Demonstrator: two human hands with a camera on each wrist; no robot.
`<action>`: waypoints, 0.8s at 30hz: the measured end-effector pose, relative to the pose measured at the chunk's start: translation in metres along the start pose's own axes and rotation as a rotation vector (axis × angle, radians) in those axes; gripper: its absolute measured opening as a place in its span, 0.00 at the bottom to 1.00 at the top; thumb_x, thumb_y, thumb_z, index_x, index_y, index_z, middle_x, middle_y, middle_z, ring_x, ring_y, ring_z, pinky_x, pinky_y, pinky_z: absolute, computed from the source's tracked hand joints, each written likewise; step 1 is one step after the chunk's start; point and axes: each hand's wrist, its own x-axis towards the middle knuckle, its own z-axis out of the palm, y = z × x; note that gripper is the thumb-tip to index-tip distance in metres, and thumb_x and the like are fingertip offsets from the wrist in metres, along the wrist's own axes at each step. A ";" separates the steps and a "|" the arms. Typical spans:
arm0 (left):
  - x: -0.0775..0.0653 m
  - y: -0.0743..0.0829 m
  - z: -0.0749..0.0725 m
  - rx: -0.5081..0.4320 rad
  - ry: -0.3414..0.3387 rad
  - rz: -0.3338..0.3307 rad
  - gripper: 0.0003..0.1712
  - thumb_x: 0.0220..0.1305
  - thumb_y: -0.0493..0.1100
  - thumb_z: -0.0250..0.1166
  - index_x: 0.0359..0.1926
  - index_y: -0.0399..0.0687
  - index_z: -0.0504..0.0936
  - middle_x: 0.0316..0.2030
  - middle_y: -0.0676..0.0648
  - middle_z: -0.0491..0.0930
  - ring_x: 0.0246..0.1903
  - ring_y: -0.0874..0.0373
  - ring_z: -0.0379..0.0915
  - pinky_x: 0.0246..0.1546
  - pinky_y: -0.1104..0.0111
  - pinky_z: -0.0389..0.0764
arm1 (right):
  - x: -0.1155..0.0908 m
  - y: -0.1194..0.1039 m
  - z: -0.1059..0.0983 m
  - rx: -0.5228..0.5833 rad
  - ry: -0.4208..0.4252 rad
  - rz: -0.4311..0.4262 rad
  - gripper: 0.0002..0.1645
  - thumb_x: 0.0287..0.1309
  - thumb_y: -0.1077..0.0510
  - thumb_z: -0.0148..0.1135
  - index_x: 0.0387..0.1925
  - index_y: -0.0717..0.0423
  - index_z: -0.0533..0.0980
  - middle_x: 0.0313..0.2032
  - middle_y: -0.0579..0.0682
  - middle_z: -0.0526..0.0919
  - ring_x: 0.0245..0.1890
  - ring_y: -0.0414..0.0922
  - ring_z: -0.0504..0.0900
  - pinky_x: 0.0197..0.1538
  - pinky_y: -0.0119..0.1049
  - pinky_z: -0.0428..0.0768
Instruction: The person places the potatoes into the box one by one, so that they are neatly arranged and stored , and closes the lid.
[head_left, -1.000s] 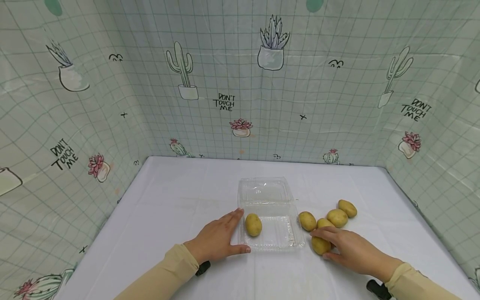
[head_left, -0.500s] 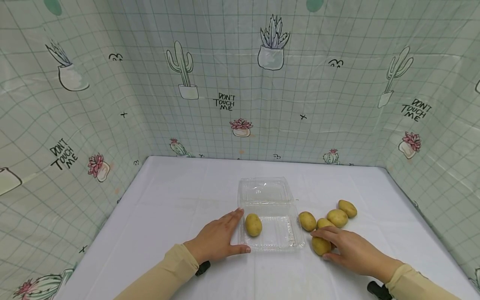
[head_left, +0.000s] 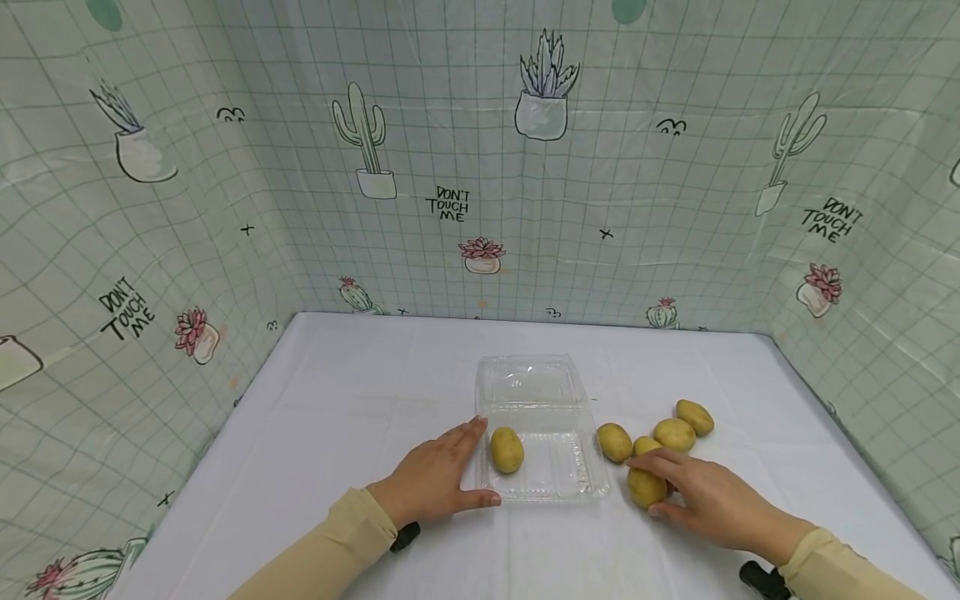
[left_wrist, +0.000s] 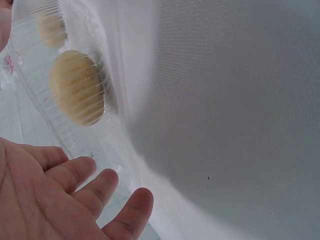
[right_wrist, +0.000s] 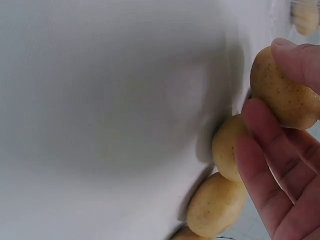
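Note:
A clear plastic clamshell box [head_left: 551, 492] lies with its lid [head_left: 528, 379] folded back, and one potato [head_left: 507, 450] sits in its left part. Against the box's left side rests my left hand [head_left: 431, 479], thumb and fingers spread; the left wrist view shows its fingers [left_wrist: 100, 192] loosely extended beside the clear wall. My right hand [head_left: 712, 496] pinches a potato [right_wrist: 282, 92] between thumb and fingers, to the right of the box. Just behind it, another potato [right_wrist: 230, 147] is partly covered by the fingers in the head view.
One potato [head_left: 615, 442] lies close to the box's right side. Two more potatoes, a rounder one [head_left: 674, 436] and a longer one [head_left: 695, 417], lie behind the right hand. A white cloth covers the table [head_left: 360, 375], with a patterned curtain [head_left: 480, 167] around it.
The right hand and the potato it pinches have shifted slightly to the right. My left hand, the box and the other potatoes stay where they were.

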 end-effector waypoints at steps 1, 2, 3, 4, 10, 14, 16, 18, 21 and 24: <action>0.000 0.000 0.000 0.002 -0.001 -0.001 0.60 0.59 0.74 0.62 0.76 0.38 0.55 0.74 0.42 0.59 0.69 0.48 0.60 0.61 0.53 0.71 | 0.000 0.000 -0.001 -0.004 0.012 -0.004 0.38 0.45 0.55 0.80 0.60 0.49 0.76 0.53 0.44 0.79 0.42 0.38 0.81 0.38 0.39 0.82; 0.000 0.000 0.001 0.004 -0.001 -0.002 0.60 0.59 0.74 0.62 0.76 0.38 0.55 0.74 0.42 0.59 0.70 0.48 0.60 0.61 0.53 0.71 | 0.000 0.001 -0.001 -0.008 0.025 -0.010 0.38 0.44 0.55 0.80 0.60 0.49 0.76 0.53 0.44 0.79 0.41 0.38 0.81 0.37 0.38 0.82; 0.000 0.000 0.001 0.006 -0.002 -0.004 0.60 0.59 0.74 0.62 0.76 0.38 0.55 0.74 0.42 0.59 0.70 0.49 0.60 0.61 0.53 0.71 | 0.001 0.001 -0.002 -0.012 0.036 -0.015 0.38 0.44 0.55 0.80 0.60 0.50 0.76 0.52 0.44 0.79 0.41 0.38 0.81 0.37 0.38 0.82; 0.000 0.000 0.001 0.010 -0.002 -0.004 0.60 0.59 0.75 0.61 0.76 0.38 0.55 0.74 0.43 0.59 0.70 0.49 0.60 0.61 0.53 0.71 | 0.001 0.002 -0.002 -0.011 0.044 -0.019 0.38 0.44 0.56 0.80 0.60 0.50 0.76 0.52 0.44 0.79 0.41 0.38 0.81 0.37 0.38 0.82; 0.000 0.001 -0.001 -0.006 0.001 0.002 0.59 0.59 0.72 0.63 0.76 0.37 0.56 0.73 0.41 0.59 0.69 0.47 0.60 0.61 0.52 0.71 | 0.005 0.003 -0.009 0.025 0.048 -0.015 0.37 0.45 0.59 0.79 0.60 0.52 0.75 0.52 0.44 0.78 0.44 0.39 0.79 0.41 0.37 0.82; 0.000 0.002 -0.001 -0.009 -0.003 -0.002 0.59 0.59 0.73 0.63 0.76 0.37 0.56 0.73 0.42 0.59 0.69 0.48 0.60 0.61 0.53 0.71 | 0.010 0.005 -0.018 0.064 0.066 -0.012 0.37 0.45 0.61 0.80 0.59 0.52 0.76 0.52 0.43 0.76 0.41 0.35 0.77 0.38 0.33 0.80; 0.000 0.001 -0.001 -0.006 -0.004 -0.002 0.59 0.59 0.73 0.62 0.76 0.37 0.56 0.74 0.42 0.59 0.69 0.48 0.60 0.62 0.53 0.70 | 0.013 0.005 -0.022 0.074 0.074 -0.019 0.36 0.45 0.62 0.80 0.58 0.52 0.76 0.52 0.42 0.76 0.42 0.34 0.76 0.38 0.32 0.80; 0.000 0.001 -0.001 -0.005 -0.005 -0.002 0.59 0.59 0.74 0.62 0.76 0.38 0.56 0.74 0.42 0.59 0.70 0.48 0.60 0.62 0.53 0.70 | 0.016 0.006 -0.025 0.079 0.084 -0.027 0.36 0.45 0.62 0.80 0.58 0.52 0.76 0.52 0.42 0.77 0.43 0.34 0.76 0.38 0.32 0.80; 0.000 0.000 -0.001 -0.005 -0.004 0.000 0.59 0.59 0.75 0.61 0.76 0.38 0.56 0.73 0.41 0.59 0.69 0.48 0.60 0.61 0.53 0.71 | 0.022 0.006 -0.030 0.107 0.079 -0.021 0.36 0.46 0.62 0.79 0.59 0.50 0.76 0.53 0.41 0.78 0.45 0.35 0.75 0.40 0.33 0.81; 0.000 0.000 0.000 -0.005 -0.006 -0.001 0.60 0.59 0.75 0.61 0.76 0.38 0.56 0.74 0.42 0.59 0.70 0.48 0.60 0.61 0.53 0.71 | 0.029 0.006 -0.034 0.161 0.079 -0.021 0.36 0.47 0.65 0.78 0.59 0.49 0.75 0.53 0.43 0.78 0.44 0.35 0.75 0.39 0.34 0.82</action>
